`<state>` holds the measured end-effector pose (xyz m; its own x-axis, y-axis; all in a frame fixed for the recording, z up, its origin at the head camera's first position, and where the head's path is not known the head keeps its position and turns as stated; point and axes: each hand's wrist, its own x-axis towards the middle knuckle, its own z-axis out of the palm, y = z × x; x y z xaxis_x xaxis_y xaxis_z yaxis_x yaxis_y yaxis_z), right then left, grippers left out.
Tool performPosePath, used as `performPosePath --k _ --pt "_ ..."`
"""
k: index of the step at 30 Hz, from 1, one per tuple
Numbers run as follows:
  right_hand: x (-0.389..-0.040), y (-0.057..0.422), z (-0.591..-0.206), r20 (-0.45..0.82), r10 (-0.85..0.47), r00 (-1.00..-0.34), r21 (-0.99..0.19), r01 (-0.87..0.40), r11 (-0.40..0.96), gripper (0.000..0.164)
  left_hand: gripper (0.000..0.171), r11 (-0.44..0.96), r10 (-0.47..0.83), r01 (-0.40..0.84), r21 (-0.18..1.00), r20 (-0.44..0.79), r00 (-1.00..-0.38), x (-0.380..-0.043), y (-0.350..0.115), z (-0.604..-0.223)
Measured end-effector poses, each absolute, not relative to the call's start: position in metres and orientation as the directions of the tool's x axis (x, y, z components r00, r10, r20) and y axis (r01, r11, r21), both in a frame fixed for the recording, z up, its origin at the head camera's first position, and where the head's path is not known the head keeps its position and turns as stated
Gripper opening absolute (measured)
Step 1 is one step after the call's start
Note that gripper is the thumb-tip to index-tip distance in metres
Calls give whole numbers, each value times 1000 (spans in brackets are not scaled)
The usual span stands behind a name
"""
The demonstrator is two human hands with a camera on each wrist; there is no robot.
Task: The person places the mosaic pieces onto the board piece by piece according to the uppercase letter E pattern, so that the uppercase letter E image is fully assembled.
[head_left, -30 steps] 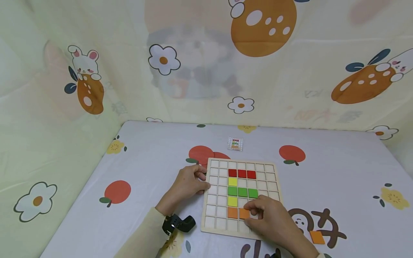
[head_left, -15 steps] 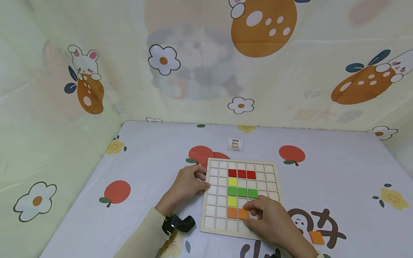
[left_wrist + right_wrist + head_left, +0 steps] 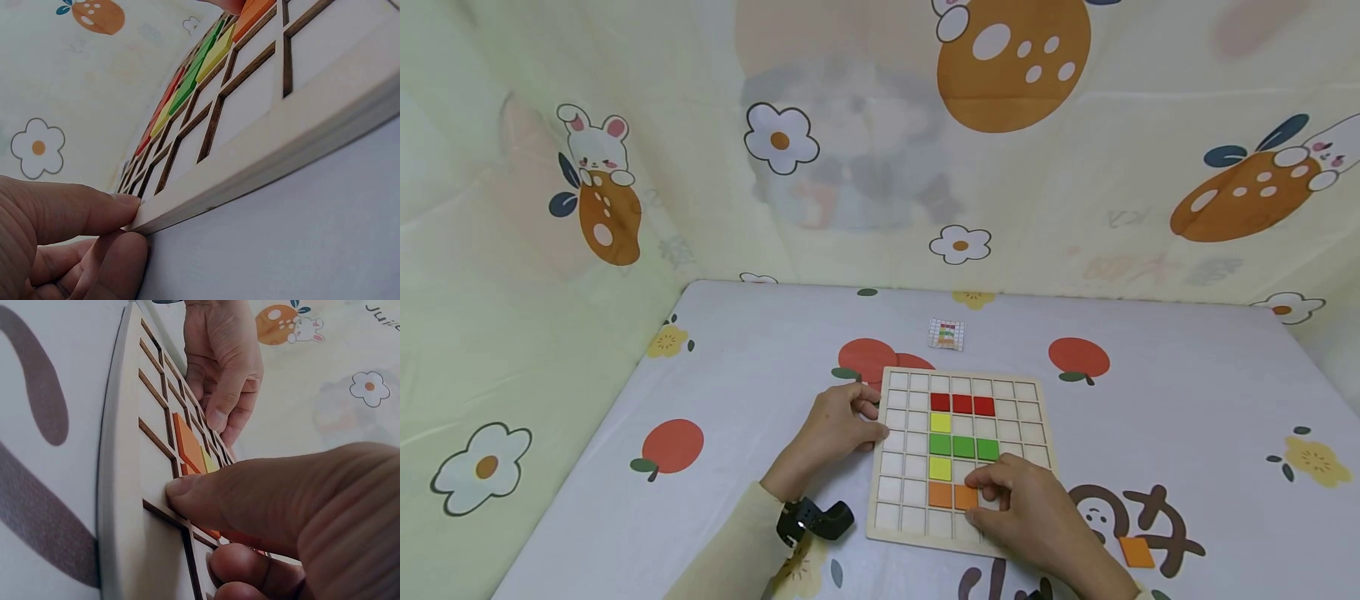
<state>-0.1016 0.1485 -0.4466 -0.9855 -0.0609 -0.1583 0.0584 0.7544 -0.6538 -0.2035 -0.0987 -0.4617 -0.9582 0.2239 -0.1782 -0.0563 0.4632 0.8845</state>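
Observation:
A square wooden grid board [image 3: 913, 521] lies on the table. My left hand [image 3: 831, 425] grips its left edge, thumb on the rim and fingers at the side in the left wrist view. My right hand [image 3: 1030, 508] pinches an orange tile [image 3: 966, 497] between thumb and fingers, at the cell right of another orange tile [image 3: 940, 496]. In the right wrist view the thumb [image 3: 219, 494] covers most of the held tile. Three red tiles [image 3: 962, 404] form a row near the top, three green tiles [image 3: 963, 447] another, with single yellow tiles [image 3: 939, 468] above and below the green row.
One loose orange tile [image 3: 1137, 552] lies on the printed tablecloth [image 3: 760, 358] right of the board. Beyond the board's far edge is a small card [image 3: 947, 334] showing a coloured grid pattern. A patterned curtain [image 3: 865, 167] hangs behind the table.
Over the last second the right hand has shifted very slightly left with the orange tile. The left hand and the board stay in place.

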Motion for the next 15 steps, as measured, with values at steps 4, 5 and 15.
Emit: performPosePath --k 4,5,15 --pt "-102 148 -447 -169 -50 -984 -654 74 753 26 39 467 222 -53 883 -175 -959 -204 -98 -462" --pt "-102 148 -447 -166 -52 -985 -655 70 752 26 38 468 222 -53 882 -175 -959 -204 -98 -462" --pt "-101 148 -445 -169 -61 -984 -646 64 761 31 39 472 219 -53 880 -175 -960 -204 -98 -462"
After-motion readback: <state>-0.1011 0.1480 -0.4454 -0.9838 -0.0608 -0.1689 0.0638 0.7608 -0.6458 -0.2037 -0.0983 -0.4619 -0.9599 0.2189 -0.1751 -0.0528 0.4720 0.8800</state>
